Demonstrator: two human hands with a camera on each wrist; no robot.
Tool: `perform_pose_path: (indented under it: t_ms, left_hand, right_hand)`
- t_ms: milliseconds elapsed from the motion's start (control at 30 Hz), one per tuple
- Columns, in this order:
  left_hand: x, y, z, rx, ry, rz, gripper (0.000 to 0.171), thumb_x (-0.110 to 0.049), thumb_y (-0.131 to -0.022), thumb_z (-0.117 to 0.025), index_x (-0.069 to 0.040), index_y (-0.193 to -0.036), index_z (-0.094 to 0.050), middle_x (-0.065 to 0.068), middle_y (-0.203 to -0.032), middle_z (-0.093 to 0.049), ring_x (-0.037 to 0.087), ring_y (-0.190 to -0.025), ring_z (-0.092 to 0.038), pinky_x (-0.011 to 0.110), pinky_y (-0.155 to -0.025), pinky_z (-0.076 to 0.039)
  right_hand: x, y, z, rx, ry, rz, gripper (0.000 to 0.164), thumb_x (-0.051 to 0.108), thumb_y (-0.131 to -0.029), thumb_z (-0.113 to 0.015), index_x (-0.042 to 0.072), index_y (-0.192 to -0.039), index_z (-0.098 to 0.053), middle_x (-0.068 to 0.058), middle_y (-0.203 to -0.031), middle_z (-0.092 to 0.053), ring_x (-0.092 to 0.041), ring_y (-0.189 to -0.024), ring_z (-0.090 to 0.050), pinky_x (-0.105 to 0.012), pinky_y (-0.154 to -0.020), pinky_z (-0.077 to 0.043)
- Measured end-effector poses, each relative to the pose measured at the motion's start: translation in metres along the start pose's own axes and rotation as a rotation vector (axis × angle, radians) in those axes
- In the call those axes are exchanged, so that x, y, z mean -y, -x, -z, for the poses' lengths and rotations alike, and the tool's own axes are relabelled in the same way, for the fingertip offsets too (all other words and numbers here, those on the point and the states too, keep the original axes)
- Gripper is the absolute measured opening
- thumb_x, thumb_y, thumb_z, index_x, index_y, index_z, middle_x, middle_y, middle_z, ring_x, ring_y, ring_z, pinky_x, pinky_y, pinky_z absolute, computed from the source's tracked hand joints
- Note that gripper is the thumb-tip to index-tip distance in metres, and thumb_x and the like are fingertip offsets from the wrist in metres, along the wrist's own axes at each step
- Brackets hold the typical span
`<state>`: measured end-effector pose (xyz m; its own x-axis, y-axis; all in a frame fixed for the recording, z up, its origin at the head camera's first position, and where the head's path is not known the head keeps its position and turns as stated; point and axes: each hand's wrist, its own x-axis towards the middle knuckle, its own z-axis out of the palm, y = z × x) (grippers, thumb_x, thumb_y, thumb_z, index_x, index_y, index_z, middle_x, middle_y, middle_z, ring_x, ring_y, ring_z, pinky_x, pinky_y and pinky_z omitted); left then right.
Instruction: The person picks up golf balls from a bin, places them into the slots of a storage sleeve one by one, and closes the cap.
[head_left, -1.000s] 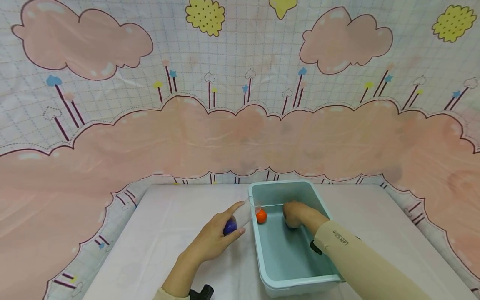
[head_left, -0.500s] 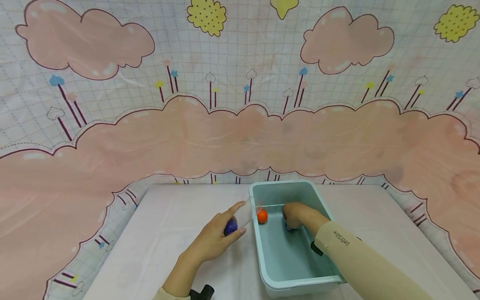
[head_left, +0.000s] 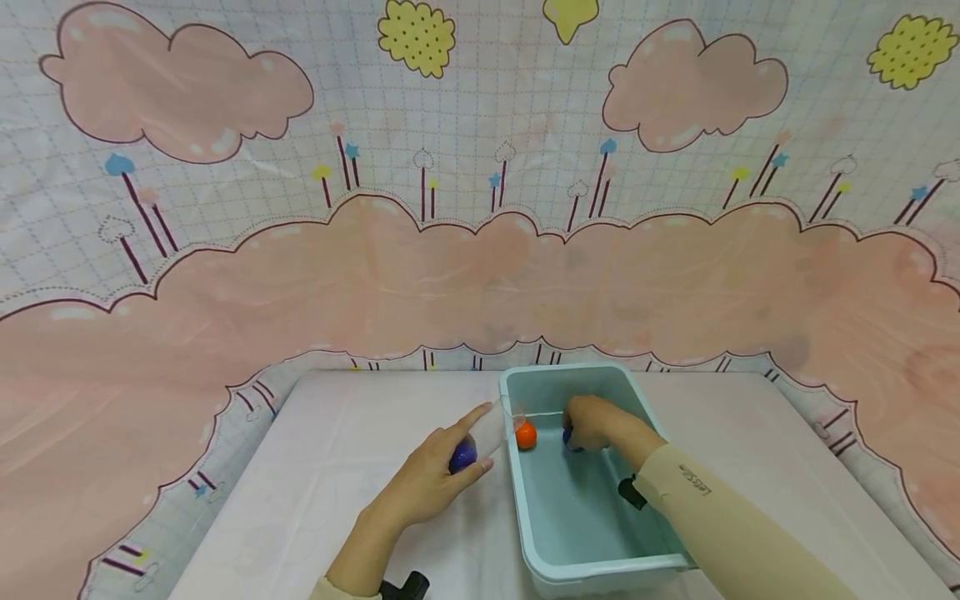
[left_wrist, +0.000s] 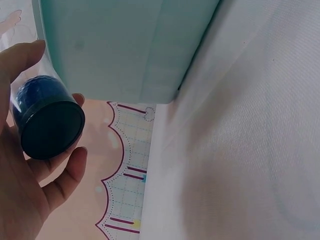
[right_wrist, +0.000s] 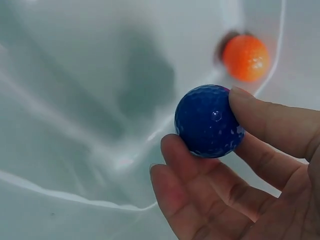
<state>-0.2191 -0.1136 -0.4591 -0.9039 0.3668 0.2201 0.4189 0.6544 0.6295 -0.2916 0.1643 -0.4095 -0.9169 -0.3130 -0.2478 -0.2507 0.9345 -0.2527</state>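
Note:
My left hand (head_left: 429, 473) grips a clear plastic tube (head_left: 489, 429) beside the bin's left wall. The tube lies tilted, its mouth reaching over the bin's rim. A dark blue golf ball (head_left: 462, 455) sits at its near end, by the dark round base (left_wrist: 53, 131) seen in the left wrist view. Inside the light blue-green bin (head_left: 592, 533), my right hand (head_left: 597, 423) pinches another blue golf ball (right_wrist: 209, 121) between thumb and fingers. An orange golf ball (head_left: 526, 435) is by the bin's left wall, near the tube's mouth.
The bin stands on a white-covered table (head_left: 322, 433). Behind it hangs a patterned cloth (head_left: 480, 275) with pink clouds, which also shows along the table's sides. The bin's raised walls surround my right hand.
My right hand has lifted slightly inside the bin, and the blue golf ball in its fingers now shows in the head view. My left hand and the tube have hardly moved.

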Motion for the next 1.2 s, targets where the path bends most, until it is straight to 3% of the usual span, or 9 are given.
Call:
perform_pose_path:
  t_ms: [200,333,467,567,633,933,1200]
  left_hand:
    - [0.001,-0.001,0.0,0.0,-0.014,-0.023,0.074,-0.054,-0.1,-0.063,-0.057,-0.159,-0.018,-0.009,-0.108,-0.061,0.011,-0.097,-0.053,0.035,-0.084,-0.052]
    - [0.001,-0.001,-0.001,-0.006,0.002,-0.036,0.076,-0.051,-0.1,-0.064,-0.054,-0.16,-0.018,-0.014,-0.11,-0.062,0.009,-0.099,-0.055,0.035,-0.088,-0.054]
    - [0.001,0.0,-0.002,0.0,0.046,-0.029,0.07,-0.054,-0.1,-0.064,-0.041,-0.159,-0.028,-0.009,-0.116,-0.064,0.013,-0.106,-0.059,0.042,-0.093,-0.055]
    - [0.001,0.001,-0.002,0.003,0.078,-0.019,0.065,-0.056,-0.099,-0.063,-0.025,-0.15,-0.036,-0.006,-0.119,-0.064,0.015,-0.108,-0.062,0.044,-0.096,-0.055]
    - [0.002,0.001,-0.001,0.005,0.092,-0.018,0.061,-0.056,-0.099,-0.063,-0.021,-0.143,-0.039,-0.005,-0.119,-0.065,0.015,-0.107,-0.063,0.043,-0.096,-0.055]
    - [0.0,0.002,0.001,-0.02,0.076,-0.029,0.055,-0.055,-0.1,-0.062,-0.027,-0.142,-0.04,-0.009,-0.117,-0.062,0.012,-0.107,-0.061,0.042,-0.096,-0.055]
    - [0.0,0.003,0.0,-0.022,0.066,-0.005,0.056,-0.058,-0.099,-0.061,-0.028,-0.143,-0.042,-0.008,-0.115,-0.06,0.013,-0.105,-0.058,0.041,-0.092,-0.055]
  right_hand:
    - [0.001,0.002,0.007,-0.023,-0.076,0.026,0.031,0.009,-0.088,-0.081,0.0,-0.116,-0.072,-0.015,-0.11,-0.072,-0.023,-0.089,-0.062,-0.043,-0.087,-0.058]
    - [0.001,0.003,0.011,-0.034,-0.11,0.062,0.029,0.01,-0.09,-0.079,0.001,-0.117,-0.072,-0.013,-0.108,-0.072,-0.022,-0.091,-0.064,-0.043,-0.087,-0.058]
    - [0.002,0.005,0.014,-0.057,-0.147,0.104,0.029,0.012,-0.091,-0.078,0.002,-0.118,-0.072,-0.014,-0.108,-0.072,-0.022,-0.092,-0.065,-0.044,-0.088,-0.058]
    - [0.002,0.006,0.017,-0.075,-0.185,0.135,0.029,0.012,-0.092,-0.078,0.002,-0.118,-0.071,-0.015,-0.111,-0.072,-0.023,-0.095,-0.067,-0.044,-0.089,-0.058]
    - [0.002,0.007,0.019,-0.088,-0.204,0.151,0.028,0.012,-0.093,-0.077,0.003,-0.119,-0.071,-0.016,-0.115,-0.072,-0.024,-0.098,-0.067,-0.045,-0.091,-0.058]
    - [0.003,0.011,0.03,-0.122,-0.263,0.206,0.029,0.015,-0.095,-0.075,0.007,-0.123,-0.07,-0.011,-0.119,-0.07,-0.022,-0.102,-0.066,-0.045,-0.097,-0.056]
    - [0.007,0.02,0.037,-0.144,-0.36,0.258,0.033,0.016,-0.097,-0.074,0.008,-0.128,-0.068,-0.01,-0.12,-0.068,-0.021,-0.098,-0.065,-0.039,-0.09,-0.06]
